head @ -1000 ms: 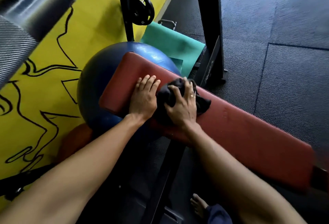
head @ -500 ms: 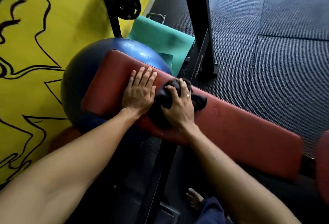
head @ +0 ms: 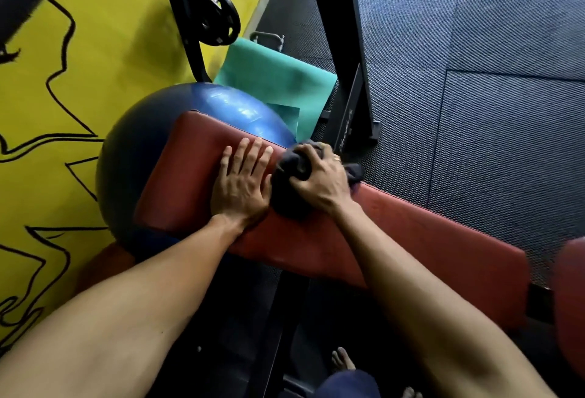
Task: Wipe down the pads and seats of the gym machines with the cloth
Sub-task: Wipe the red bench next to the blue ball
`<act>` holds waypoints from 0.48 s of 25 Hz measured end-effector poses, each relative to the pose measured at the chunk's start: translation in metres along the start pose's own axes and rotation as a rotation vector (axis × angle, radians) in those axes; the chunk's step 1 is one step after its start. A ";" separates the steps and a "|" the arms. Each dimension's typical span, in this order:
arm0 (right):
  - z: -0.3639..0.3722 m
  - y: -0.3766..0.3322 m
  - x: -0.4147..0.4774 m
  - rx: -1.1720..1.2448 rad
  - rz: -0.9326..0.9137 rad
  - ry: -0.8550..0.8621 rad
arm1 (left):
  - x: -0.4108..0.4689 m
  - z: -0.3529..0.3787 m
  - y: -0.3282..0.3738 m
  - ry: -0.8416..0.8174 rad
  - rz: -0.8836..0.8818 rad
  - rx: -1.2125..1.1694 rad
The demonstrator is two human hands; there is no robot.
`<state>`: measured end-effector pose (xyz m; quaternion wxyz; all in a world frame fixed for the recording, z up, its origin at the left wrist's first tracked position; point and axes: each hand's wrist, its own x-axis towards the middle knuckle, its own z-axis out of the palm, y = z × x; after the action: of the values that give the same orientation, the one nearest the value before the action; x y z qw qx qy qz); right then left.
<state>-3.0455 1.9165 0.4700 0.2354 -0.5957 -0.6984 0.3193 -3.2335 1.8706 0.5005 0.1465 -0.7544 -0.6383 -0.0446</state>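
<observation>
A long red bench pad [head: 427, 236] runs from centre left to the right edge. My left hand [head: 242, 181] lies flat on its upper end, fingers straight and palm down. Just to the right, my right hand [head: 319, 177] grips a bunched dark cloth [head: 289, 173] and presses it against the pad near its far edge. Part of the cloth pokes out beyond my right hand toward the floor side. A second red pad [head: 569, 302] shows at the right edge.
A blue exercise ball [head: 133, 157] sits under the bench's upper end beside the yellow wall [head: 95, 65]. A green mat [head: 275, 81], a black weight plate [head: 212, 11] and black frame posts [head: 342, 33] stand behind. Dark rubber flooring [head: 474, 81] spreads right. Bare feet [head: 343, 361] show below.
My right hand has slid the cloth a little toward the pad's far edge. My left hand stays flat on the pad. The view has shifted slightly.
</observation>
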 end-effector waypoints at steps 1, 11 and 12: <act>-0.002 -0.013 0.014 -0.002 -0.040 -0.059 | 0.000 0.000 0.001 0.007 0.005 0.002; -0.024 0.067 -0.014 0.037 0.179 -0.027 | 0.001 0.001 0.002 0.008 -0.014 -0.024; -0.018 0.053 -0.008 0.048 0.158 0.000 | 0.001 0.001 0.002 0.005 -0.014 -0.022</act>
<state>-2.9952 1.9158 0.4444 0.2238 -0.6431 -0.6413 0.3536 -3.2315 1.8715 0.4997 0.1394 -0.7514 -0.6427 -0.0543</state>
